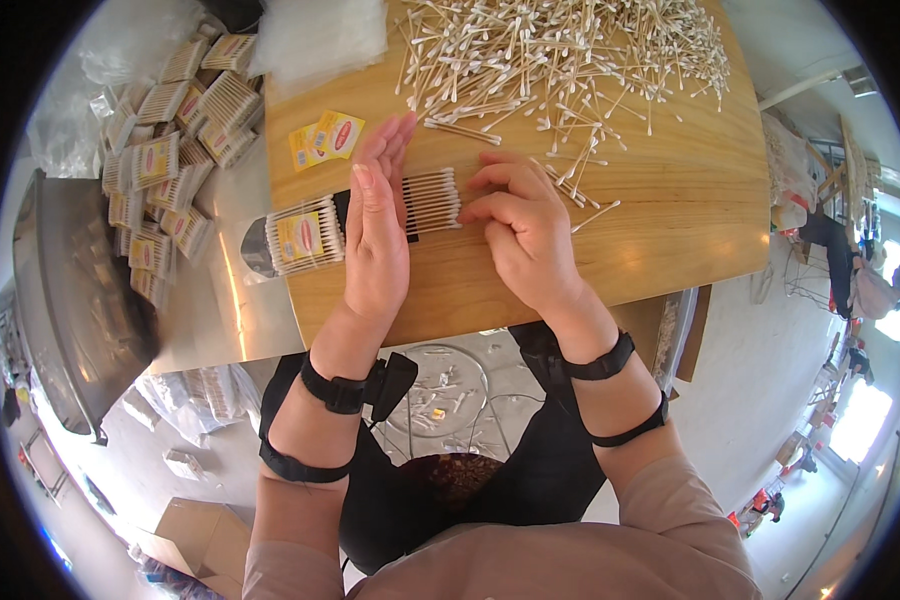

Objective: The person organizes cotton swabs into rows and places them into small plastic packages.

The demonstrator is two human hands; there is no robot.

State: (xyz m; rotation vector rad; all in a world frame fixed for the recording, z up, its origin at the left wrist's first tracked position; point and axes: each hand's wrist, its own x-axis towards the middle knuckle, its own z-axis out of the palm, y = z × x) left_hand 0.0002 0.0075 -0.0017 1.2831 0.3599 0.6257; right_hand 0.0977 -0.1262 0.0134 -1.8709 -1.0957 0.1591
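Observation:
My left hand [380, 215] stands on its edge over the table, fingers stretched out and held flat. It stands between a clear pack of cotton swabs [303, 238] with a yellow label and a neat row of loose cotton swabs [433, 200]. Under that row and the hand runs a black strip [342, 208], partly hidden. At the row's right end is my right hand [528, 235], its fingers bent and apart, the fingertips close to the white swab tips. No object shows in it. Two yellow label cards [338, 134] lie beyond my left hand.
A large heap of loose cotton swabs [570, 60] covers the far part of the wooden table [670, 220]. Clear plastic bags [320, 45] lie at its far left. Filled swab packs [170, 165] are piled on the metal surface to the left, beside a grey bin [75, 300].

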